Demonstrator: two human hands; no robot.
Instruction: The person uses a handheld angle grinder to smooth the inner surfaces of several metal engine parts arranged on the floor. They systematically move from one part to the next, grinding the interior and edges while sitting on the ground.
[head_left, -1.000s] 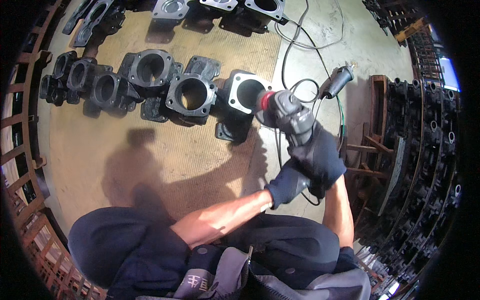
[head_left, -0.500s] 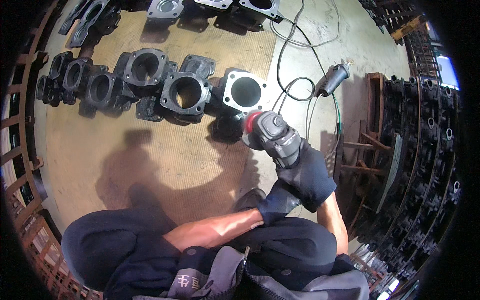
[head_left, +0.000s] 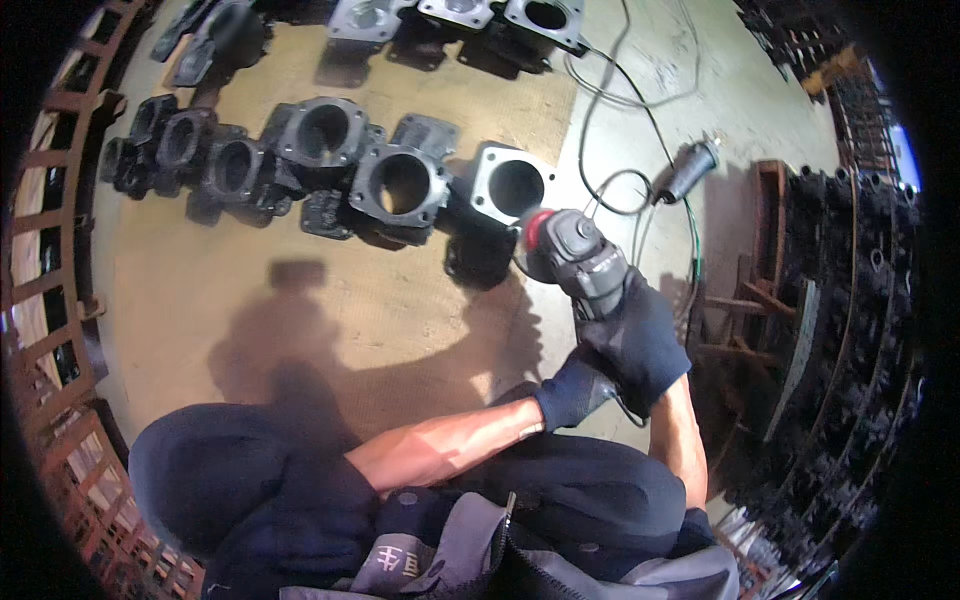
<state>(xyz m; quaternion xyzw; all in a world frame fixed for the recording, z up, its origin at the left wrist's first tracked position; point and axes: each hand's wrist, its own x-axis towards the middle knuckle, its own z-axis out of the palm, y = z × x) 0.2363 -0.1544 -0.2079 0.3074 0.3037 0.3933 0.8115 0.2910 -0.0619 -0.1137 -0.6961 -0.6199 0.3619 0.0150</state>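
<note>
An angle grinder (head_left: 592, 262) with a grey head and a red disc (head_left: 535, 230) is held out over the floor. My right hand (head_left: 645, 340), in a dark glove, is closed round its body. My left hand (head_left: 577, 392), gloved too, closes on the rear end of the grinder; its fingers are partly covered by the right hand. The disc is beside the lower right corner of a black casting's bright square flange (head_left: 486, 180); whether they touch I cannot tell. This casting has a round bore and bolt holes in its corners.
A row of similar dark castings (head_left: 400, 190) runs left on tan sheeting (head_left: 400, 300). Several more castings (head_left: 440, 10) stand farther back. Cables (head_left: 640, 110) and a dark cylindrical connector (head_left: 690, 172) lie on the right. Rusty racks (head_left: 60, 210) flank both sides, the right one stacked with dark parts (head_left: 850, 300).
The whole scene has shifted slightly right in the picture as the head view turned. The grinder stays at the same flange corner, with both hands still on it.
</note>
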